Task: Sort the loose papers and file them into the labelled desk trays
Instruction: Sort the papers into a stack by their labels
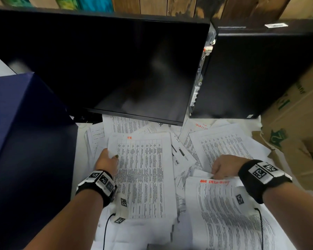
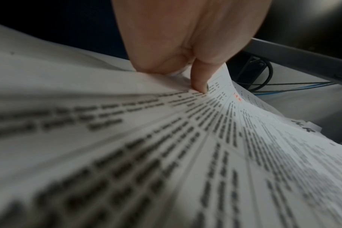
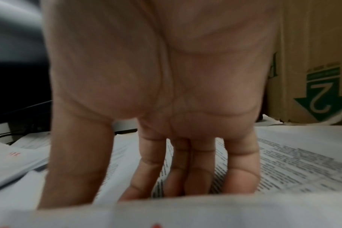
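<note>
Loose printed papers [image 1: 222, 141] lie in an overlapping heap on the desk below the monitor. My left hand [image 1: 109, 155] grips the left edge of a table-printed sheet [image 1: 143, 177] marked "HR" in red. In the left wrist view the thumb [image 2: 199, 80] presses on top of this sheet [image 2: 166, 154] and the fingers are under it. My right hand [image 1: 216, 172] is at the top edge of a text sheet [image 1: 224, 213] with a red handwritten heading. In the right wrist view its fingers [image 3: 197, 169] point straight down behind that sheet's raised edge [image 3: 185, 212], and their tips are hidden.
A dark monitor [image 1: 116, 69] overhangs the back of the heap. A black computer tower [image 1: 251, 78] stands to its right. Cardboard boxes [image 1: 296, 114] crowd the right side and a dark blue box [image 1: 25, 132] the left. Cables [image 2: 263, 86] run under the monitor. No labelled tray is in view.
</note>
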